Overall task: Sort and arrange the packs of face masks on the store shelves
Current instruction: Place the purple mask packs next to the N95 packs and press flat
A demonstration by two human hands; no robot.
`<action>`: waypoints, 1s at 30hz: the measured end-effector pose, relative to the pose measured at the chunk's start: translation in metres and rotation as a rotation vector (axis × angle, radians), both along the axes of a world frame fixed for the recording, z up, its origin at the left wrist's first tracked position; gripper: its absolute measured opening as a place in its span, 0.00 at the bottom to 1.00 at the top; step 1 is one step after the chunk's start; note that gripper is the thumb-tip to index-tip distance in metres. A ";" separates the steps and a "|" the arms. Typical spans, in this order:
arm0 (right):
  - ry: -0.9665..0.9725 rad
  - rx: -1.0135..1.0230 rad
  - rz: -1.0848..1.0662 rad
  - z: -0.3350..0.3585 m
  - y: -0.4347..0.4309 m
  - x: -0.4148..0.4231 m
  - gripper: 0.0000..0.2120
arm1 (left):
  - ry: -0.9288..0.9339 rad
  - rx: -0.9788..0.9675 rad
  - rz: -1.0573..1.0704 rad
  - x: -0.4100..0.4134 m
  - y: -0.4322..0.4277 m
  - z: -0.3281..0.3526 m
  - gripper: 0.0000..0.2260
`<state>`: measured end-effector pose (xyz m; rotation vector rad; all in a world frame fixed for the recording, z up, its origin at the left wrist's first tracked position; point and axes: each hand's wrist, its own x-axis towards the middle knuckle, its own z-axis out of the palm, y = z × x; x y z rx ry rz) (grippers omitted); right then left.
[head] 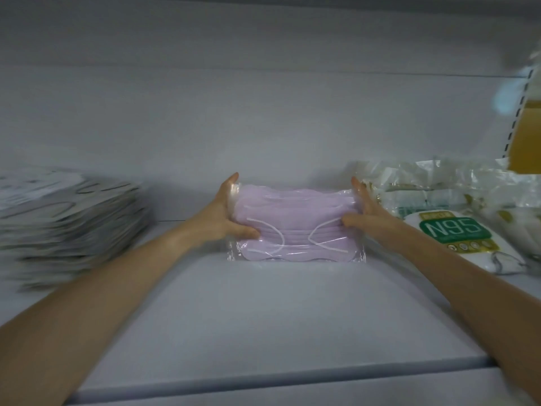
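A clear plastic pack of pale purple face masks (295, 227) lies on the white shelf (263, 312), near the back wall at the centre. My left hand (225, 212) grips its left end, thumb on the front and fingers behind. My right hand (366, 212) grips its right end the same way. The pack's front edge rests on the shelf.
A tall stack of flat white mask packs (67, 224) fills the shelf's left side. On the right lie N95 mask packs (456, 235) with a green label and crinkled clear bags (439, 183). A yellow box (527, 133) hangs at the upper right.
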<state>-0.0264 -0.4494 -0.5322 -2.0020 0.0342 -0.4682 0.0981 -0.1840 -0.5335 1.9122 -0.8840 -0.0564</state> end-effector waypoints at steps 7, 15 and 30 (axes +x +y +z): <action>-0.150 0.230 -0.058 0.005 -0.001 0.001 0.41 | -0.066 -0.303 0.072 -0.006 -0.011 -0.010 0.54; -0.058 0.324 -0.015 0.011 0.010 -0.001 0.56 | -0.035 -0.151 -0.016 -0.004 -0.009 -0.012 0.61; -0.052 0.396 -0.250 0.013 0.015 0.004 0.17 | -0.169 -0.016 -0.130 -0.008 0.003 -0.001 0.55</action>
